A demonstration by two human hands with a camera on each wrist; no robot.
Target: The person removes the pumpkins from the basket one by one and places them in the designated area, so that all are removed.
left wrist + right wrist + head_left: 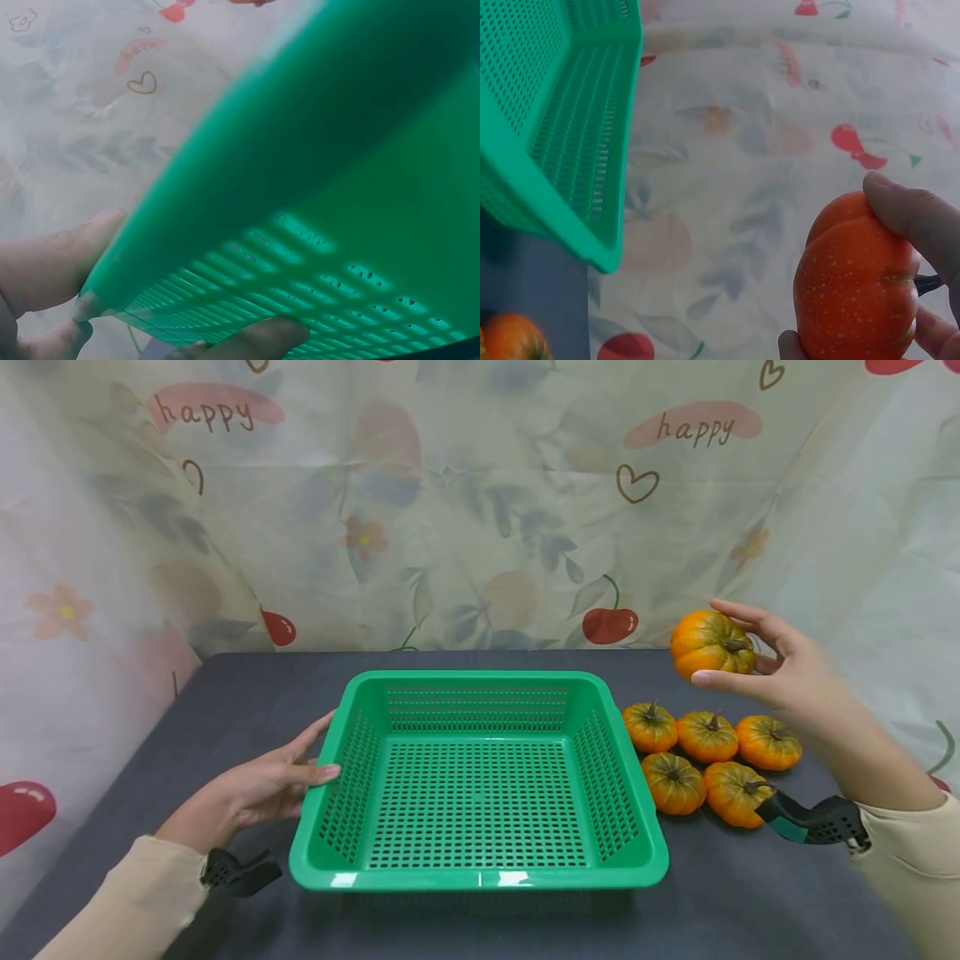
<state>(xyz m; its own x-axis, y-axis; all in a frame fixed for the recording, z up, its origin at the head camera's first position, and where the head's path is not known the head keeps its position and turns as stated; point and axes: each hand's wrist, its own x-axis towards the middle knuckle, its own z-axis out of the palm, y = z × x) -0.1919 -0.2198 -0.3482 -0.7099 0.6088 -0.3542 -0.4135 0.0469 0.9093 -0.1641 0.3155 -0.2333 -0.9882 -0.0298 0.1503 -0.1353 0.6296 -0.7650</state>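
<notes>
A green plastic basket with slotted walls stands in the middle of the dark table, nothing inside it. My left hand grips its left rim, thumb over the top and fingers under the outside; the left wrist view shows fingers against the slotted wall. Up at the right, my right hand holds a small orange pumpkin between thumb and fingers, raised above the other pumpkins. Its dark stem points toward the palm in the right wrist view.
Several more small pumpkins sit in two rows on the table, right beside the basket's right wall. A printed curtain hangs behind the table and along both sides.
</notes>
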